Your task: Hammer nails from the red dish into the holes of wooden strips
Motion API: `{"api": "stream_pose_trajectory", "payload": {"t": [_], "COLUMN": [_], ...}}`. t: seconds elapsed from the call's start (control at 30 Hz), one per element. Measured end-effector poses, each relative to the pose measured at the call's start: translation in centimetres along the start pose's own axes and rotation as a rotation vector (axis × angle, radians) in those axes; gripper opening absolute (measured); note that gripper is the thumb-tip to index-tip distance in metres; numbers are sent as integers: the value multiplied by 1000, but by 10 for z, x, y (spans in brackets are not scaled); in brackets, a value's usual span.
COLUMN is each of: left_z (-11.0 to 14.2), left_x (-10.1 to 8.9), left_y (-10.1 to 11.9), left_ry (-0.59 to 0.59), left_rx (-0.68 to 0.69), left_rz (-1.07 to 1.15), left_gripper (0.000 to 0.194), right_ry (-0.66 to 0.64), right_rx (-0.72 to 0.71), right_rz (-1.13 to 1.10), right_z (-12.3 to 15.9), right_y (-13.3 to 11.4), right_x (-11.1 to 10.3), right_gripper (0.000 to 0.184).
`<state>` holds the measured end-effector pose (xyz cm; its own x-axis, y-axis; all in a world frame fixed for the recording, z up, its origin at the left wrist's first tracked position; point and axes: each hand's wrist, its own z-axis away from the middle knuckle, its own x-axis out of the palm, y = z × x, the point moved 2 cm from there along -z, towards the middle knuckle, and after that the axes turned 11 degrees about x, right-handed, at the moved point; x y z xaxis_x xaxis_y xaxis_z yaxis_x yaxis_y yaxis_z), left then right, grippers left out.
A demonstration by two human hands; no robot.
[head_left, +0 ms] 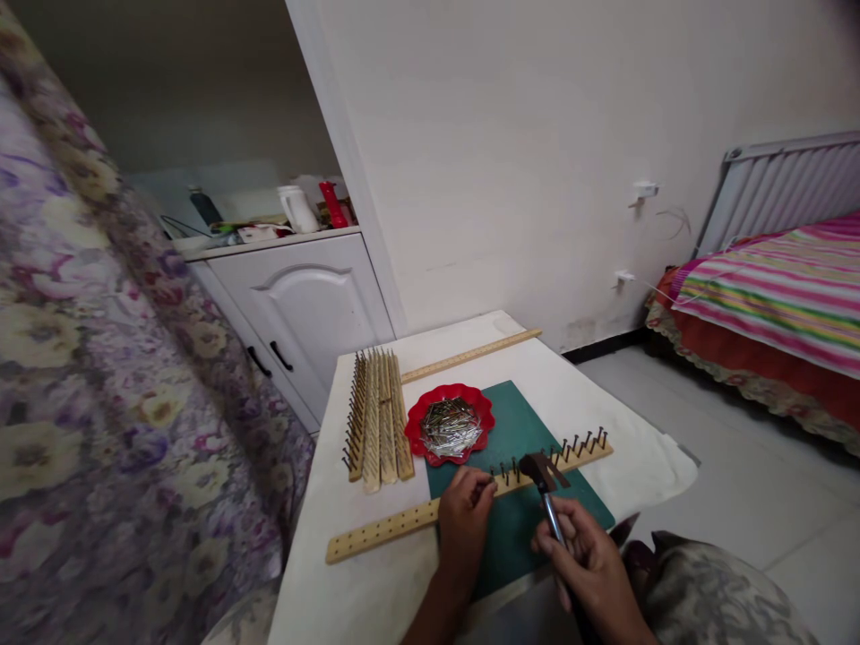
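Note:
In the head view my right hand (pixel 586 560) is wrapped round the handle of a claw hammer (pixel 551 515). The dark hammer head hovers over a wooden strip (pixel 386 528) lying across a green mat (pixel 507 412). My left hand (pixel 466 511) is pinched at the strip's edge, left of the hammer head, on what looks like a nail (pixel 493 474) partly hidden by the fingertips. Several dark nails (pixel 581 445) stand up from the strip's right part. Its left part shows only rows of small holes. Behind my left hand sits a red scalloped bowl (pixel 413 436) filled with loose nails (pixel 450 425).
Several strips studded with nails (pixel 386 412) lie side by side at the white table's (pixel 376 591) left back. Another bare strip (pixel 474 356) lies along the back. A floral curtain (pixel 161 385) hangs at left, a cabinet (pixel 309 313) stands behind, and a bed (pixel 772 287) is at right.

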<state>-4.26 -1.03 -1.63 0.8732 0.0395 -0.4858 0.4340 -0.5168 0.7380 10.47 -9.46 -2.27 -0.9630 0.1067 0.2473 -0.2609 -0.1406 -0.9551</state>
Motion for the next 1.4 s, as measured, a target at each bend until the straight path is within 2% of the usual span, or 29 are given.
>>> {"api": "stream_pose_trajectory", "payload": {"t": [0.23,0.5,0.87,1.07,1.2,1.3,1.4], "left_z": [0,0,1,1,3,5,3], "left_x": [3,5,4,4,1,-8,-24], "left_y": [-1,-4,-6,-3,0,2,2], "left_ry": [-26,-31,-30,-22,-38,-45,-27], "left_rx": [-10,-3,-23,-23,-2,27,33], "left_rz": [-29,-56,-53,-62,-29,-19,-57], "left_gripper": [11,13,13,13,14,15,15], "right_ry": [-192,-210,-220,-249,-233,-204,-166], "right_rx": [83,88,93,85,93,71,62], "right_rz": [27,65,152,129,66,15,-22], "right_z": [1,-3,-3,-6,-4,-4,-4], "right_y": [-18,-34,-41,-36,-23,-8,3], "right_x": [14,23,32,27,20,11,5], "right_gripper": [29,25,23,24,29,33,35]}}
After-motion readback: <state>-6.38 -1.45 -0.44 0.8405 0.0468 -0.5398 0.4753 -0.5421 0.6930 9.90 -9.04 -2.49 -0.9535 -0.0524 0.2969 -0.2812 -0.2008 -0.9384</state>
